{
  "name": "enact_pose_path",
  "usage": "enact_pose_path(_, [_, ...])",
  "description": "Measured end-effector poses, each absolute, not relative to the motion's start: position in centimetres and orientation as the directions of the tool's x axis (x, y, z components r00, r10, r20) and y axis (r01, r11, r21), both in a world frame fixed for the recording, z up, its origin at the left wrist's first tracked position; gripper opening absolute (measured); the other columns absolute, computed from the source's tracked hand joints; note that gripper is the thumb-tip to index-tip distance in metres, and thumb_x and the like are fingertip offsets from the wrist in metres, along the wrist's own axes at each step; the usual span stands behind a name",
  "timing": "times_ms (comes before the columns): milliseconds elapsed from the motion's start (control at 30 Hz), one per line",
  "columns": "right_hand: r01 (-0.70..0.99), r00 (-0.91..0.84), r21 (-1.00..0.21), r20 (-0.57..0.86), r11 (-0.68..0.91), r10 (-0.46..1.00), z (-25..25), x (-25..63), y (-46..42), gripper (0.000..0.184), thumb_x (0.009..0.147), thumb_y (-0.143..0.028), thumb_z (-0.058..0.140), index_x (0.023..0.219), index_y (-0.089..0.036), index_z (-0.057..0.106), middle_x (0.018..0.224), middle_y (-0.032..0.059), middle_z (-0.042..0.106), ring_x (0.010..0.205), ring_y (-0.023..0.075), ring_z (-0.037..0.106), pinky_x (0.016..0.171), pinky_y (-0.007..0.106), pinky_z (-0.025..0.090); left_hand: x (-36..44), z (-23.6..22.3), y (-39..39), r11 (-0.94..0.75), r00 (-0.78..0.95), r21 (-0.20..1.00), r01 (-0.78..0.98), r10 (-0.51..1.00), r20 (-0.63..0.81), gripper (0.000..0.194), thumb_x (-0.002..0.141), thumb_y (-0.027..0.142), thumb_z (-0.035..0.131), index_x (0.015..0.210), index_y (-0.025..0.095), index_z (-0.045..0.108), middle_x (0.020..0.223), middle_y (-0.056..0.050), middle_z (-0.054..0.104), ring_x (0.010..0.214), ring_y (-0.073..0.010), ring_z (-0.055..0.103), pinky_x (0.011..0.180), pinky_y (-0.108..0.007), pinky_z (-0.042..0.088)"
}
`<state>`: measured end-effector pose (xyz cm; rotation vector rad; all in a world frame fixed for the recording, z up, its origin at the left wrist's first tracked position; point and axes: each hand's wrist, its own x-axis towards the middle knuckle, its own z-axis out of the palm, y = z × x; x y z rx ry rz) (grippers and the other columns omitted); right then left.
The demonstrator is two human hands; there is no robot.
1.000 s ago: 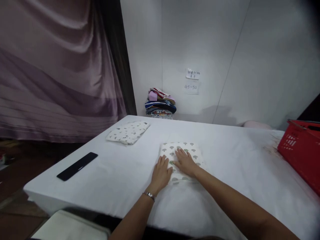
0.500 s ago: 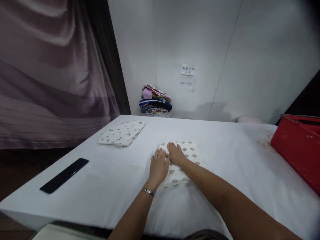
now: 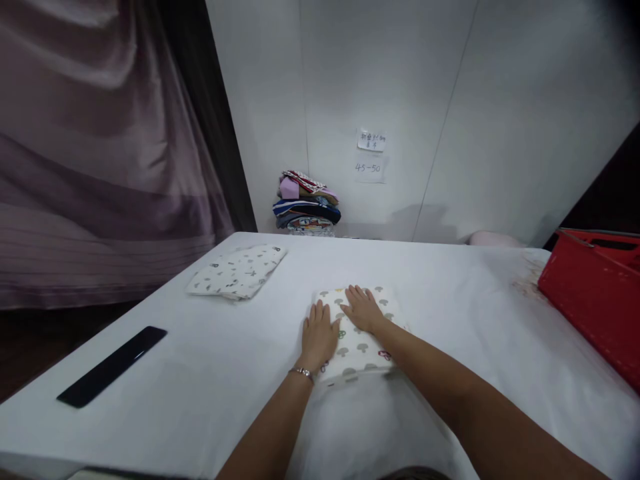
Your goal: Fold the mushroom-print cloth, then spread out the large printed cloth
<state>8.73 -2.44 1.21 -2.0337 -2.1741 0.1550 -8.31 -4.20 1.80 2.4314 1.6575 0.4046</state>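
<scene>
A folded white cloth printed with grey mushrooms and a few coloured ones lies flat on the white-covered table. Along its left edge rests my left hand, palm down, fingers stretched out, a silver bracelet at the wrist. My right hand lies flat on the upper part of the same cloth, fingers spread. Neither hand grips it. Farther back on the left is another folded white cloth with a small dark print, apart from both hands.
A flat black strip lies near the left edge. At the right stands a red basket. Behind the table, a pile of folded clothes sits against the wall, left of paper notes. A pink curtain hangs on the left.
My right hand has slid a little to the right over the cloth, away from my left hand. More of the mushroom print shows between them. The view has shifted slightly.
</scene>
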Motion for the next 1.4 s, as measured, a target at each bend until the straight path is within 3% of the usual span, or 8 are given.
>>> enact_pose_path(167, [0.979, -0.066, -0.188, 0.055, 0.075, 0.996, 1.5, 8.3, -2.7, 0.063, 0.096, -0.047, 0.023, 0.146, -0.01, 0.027, 0.153, 0.0108, 0.02, 0.142, 0.0239, 0.012, 0.113, 0.046, 0.007, -7.0, 2.9, -2.7, -0.423, 0.385, 0.214, 0.881, 0.902, 0.195, 0.049, 0.092, 0.029, 0.033, 0.137, 0.012, 0.041, 0.15, -0.015, 0.029, 0.141, -0.0281, 0.021, 0.111, -0.053, 0.022])
enact_pose_path(400, [0.963, -0.08, -0.262, -0.033, 0.068, 0.996, 2.9, 9.6, -2.2, 0.063, 0.095, -0.049, 0.023, 0.146, -0.012, 0.026, 0.153, 0.0111, 0.021, 0.142, 0.0238, 0.013, 0.112, 0.045, 0.01, -6.2, 1.5, -1.6, -0.459, 0.42, 0.19, 0.868, 0.882, 0.211, 0.049, 0.089, 0.026, 0.034, 0.136, 0.013, 0.043, 0.149, -0.015, 0.033, 0.14, -0.0273, 0.022, 0.11, -0.051, 0.024])
enact_pose_path(600, [0.983, 0.102, -0.153, -0.004, -0.102, 0.995, 1.9, 13.6, -3.2, 0.073, 0.093, -0.057, 0.02, 0.147, -0.006, 0.023, 0.154, 0.0129, 0.018, 0.142, 0.0254, 0.009, 0.113, 0.044, 0.004, -6.2, 1.5, -1.7, -0.466, 0.433, 0.185, 0.865, 0.881, 0.189, 0.051, 0.089, 0.025, 0.033, 0.139, 0.014, 0.04, 0.15, -0.015, 0.03, 0.141, -0.0278, 0.019, 0.111, -0.053, 0.021])
enact_pose_path(833, [0.983, 0.104, -0.148, -0.04, -0.109, 0.994, 2.3, 14.0, -3.2, 0.072, 0.093, -0.056, 0.02, 0.147, -0.008, 0.023, 0.153, 0.0127, 0.019, 0.141, 0.0262, 0.011, 0.113, 0.044, 0.007, -6.1, 1.9, -1.9, -0.471, 0.443, 0.16, 0.868, 0.878, 0.183, 0.052, 0.089, 0.026, 0.032, 0.139, 0.012, 0.039, 0.15, -0.015, 0.03, 0.14, -0.0273, 0.02, 0.11, -0.054, 0.022])
enact_pose_path(933, [0.98, 0.109, -0.161, -0.068, -0.119, 0.992, 3.1, 13.6, -3.8, 0.071, 0.093, -0.057, 0.02, 0.147, -0.01, 0.024, 0.154, 0.0128, 0.018, 0.142, 0.0259, 0.01, 0.113, 0.044, 0.008, -6.1, 2.0, -1.9, -0.463, 0.436, 0.173, 0.869, 0.883, 0.171, 0.051, 0.089, 0.027, 0.033, 0.138, 0.016, 0.039, 0.15, -0.014, 0.031, 0.14, -0.0265, 0.02, 0.109, -0.054, 0.022])
enact_pose_path(1067, [0.989, 0.009, -0.149, 0.004, -0.008, 1.0, 2.4, 13.0, -6.4, 0.073, 0.092, -0.06, 0.019, 0.149, -0.014, 0.019, 0.155, 0.009, 0.012, 0.143, 0.0227, 0.002, 0.113, 0.044, 0.002, -6.0, 1.9, -2.3, -0.454, 0.425, 0.18, 0.873, 0.887, 0.179, 0.05, 0.089, 0.028, 0.032, 0.137, 0.016, 0.039, 0.15, -0.012, 0.031, 0.14, -0.0248, 0.02, 0.11, -0.053, 0.021])
enact_pose_path(1200, [0.986, -0.007, -0.166, -0.047, 0.0, 0.999, 1.9, 12.8, -7.8, 0.068, 0.093, -0.057, 0.021, 0.147, -0.015, 0.024, 0.155, 0.0092, 0.014, 0.142, 0.0239, 0.007, 0.112, 0.047, 0.006, -5.7, 2.4, -2.3, -0.461, 0.437, 0.203, 0.864, 0.886, 0.153, 0.05, 0.09, 0.028, 0.031, 0.138, 0.013, 0.037, 0.151, -0.013, 0.027, 0.141, -0.0253, 0.016, 0.11, -0.055, 0.019])
enact_pose_path(1400, [0.945, -0.062, -0.326, -0.104, 0.025, 0.993, 4.3, 12.9, -9.5, 0.068, 0.094, -0.058, 0.016, 0.148, -0.016, 0.021, 0.155, 0.008, 0.013, 0.143, 0.0228, 0.006, 0.113, 0.043, 0.009, -7.2, 4.4, -2.6, -0.409, 0.442, 0.329, 0.851, 0.897, -0.029, 0.048, 0.095, 0.036, 0.024, 0.14, 0.019, 0.033, 0.155, -0.009, 0.019, 0.143, -0.0235, 0.013, 0.111, -0.053, 0.018])
